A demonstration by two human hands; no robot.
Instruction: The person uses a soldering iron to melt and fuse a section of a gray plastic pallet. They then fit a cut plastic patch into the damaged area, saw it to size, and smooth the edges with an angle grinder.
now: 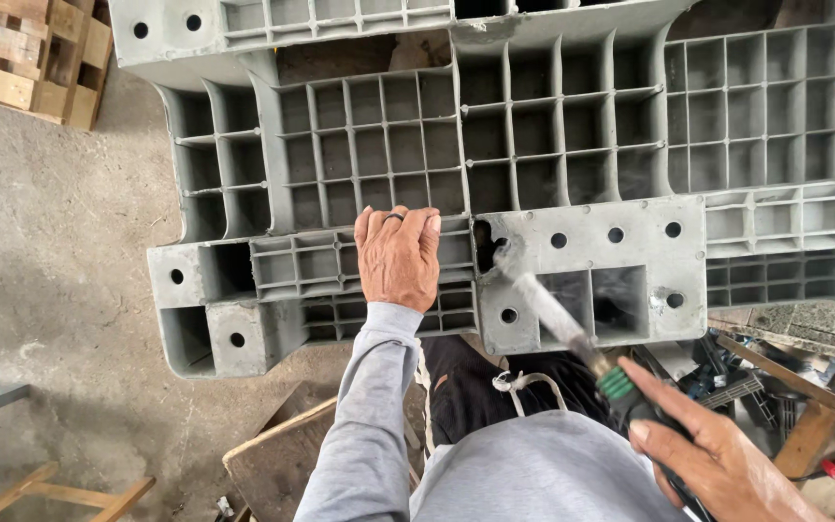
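**Hand flat on a grey plastic pallet, tool at its edge**

A grey plastic pallet (553, 145) fills the upper and middle part of the frame, turned so that its ribbed underside, a grid of square cells, faces the camera. The left hand (398, 259), a dark ring on one finger, lies open and palm down on the pallet's lower rib section, just left of centre; the fingers are spread flat and grip nothing. Its grey sleeve (367, 416) runs down to the bottom edge.

At lower right the right hand (717, 459) is closed around the dark handle of a slim tool (558, 314) with a green collar. The shaft slants up and left, blurred, and its tip sits at a dark gap in the pallet's edge, beside a flat block (591, 275) with round holes, right of centre.

A concrete floor (50, 271) takes the left side. A wooden pallet (31, 53) lies at upper left, and wooden pieces (794, 416) with clutter sit at lower right.
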